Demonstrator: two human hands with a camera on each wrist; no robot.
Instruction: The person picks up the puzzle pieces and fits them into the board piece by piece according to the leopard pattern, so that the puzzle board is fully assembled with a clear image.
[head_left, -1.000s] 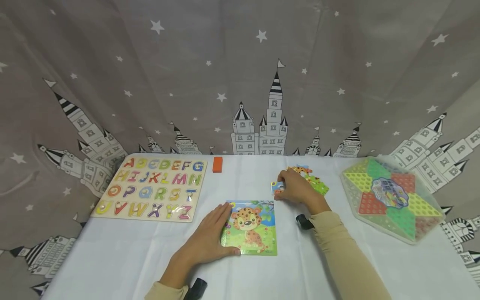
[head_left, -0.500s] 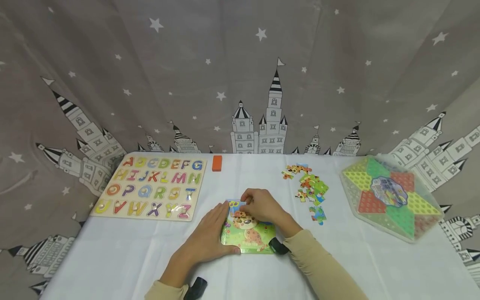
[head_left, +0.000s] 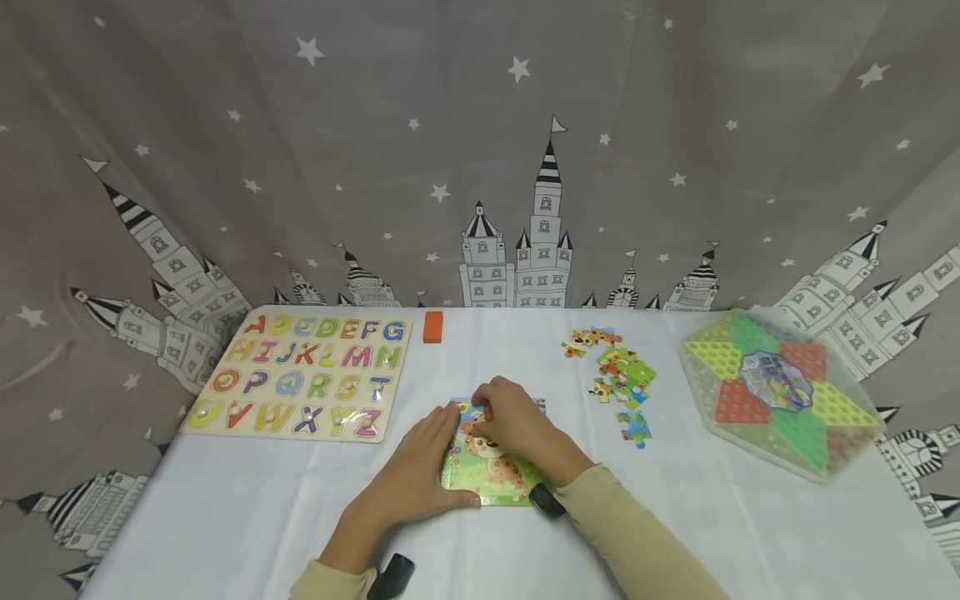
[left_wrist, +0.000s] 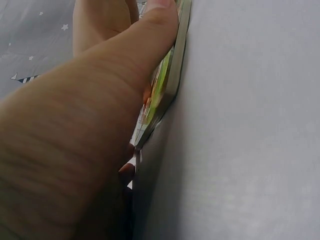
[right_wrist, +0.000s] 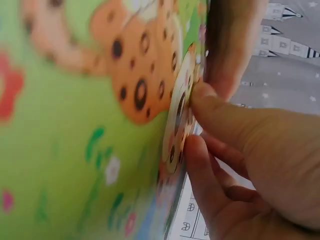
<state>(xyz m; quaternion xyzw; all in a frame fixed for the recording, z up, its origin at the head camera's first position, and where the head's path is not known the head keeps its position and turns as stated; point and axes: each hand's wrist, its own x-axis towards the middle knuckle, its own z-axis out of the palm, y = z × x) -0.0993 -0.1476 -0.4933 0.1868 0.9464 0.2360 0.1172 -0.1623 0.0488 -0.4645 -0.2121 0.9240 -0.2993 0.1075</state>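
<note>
A square puzzle board [head_left: 483, 482] with a cartoon leopard on green lies on the white table. My left hand [head_left: 416, 475] rests against its left side, fingers straight along the edge and thumb at the lower-left corner. Over the board's upper left, my right hand [head_left: 513, 421] pinches a small puzzle piece between thumb and fingertips, which mostly hide it. In the right wrist view, the thumb [right_wrist: 207, 102] and forefinger [right_wrist: 197, 150] meet at the leopard's face. The left wrist view shows my thumb [left_wrist: 160, 20] on the board's edge [left_wrist: 175, 75].
Loose puzzle pieces [head_left: 624, 371] lie to the board's right and beyond it. An alphabet board [head_left: 300, 379] occupies the left, with an orange block [head_left: 432, 327] beside it. A hexagonal plastic game box [head_left: 780, 396] sits at the right. A castle-print curtain [head_left: 375, 167] hangs behind.
My right hand has moved left from the loose pieces to the board's upper left, carrying a blue-and-yellow piece, and has shifted slightly further left since. My left hand has stayed in place.
</note>
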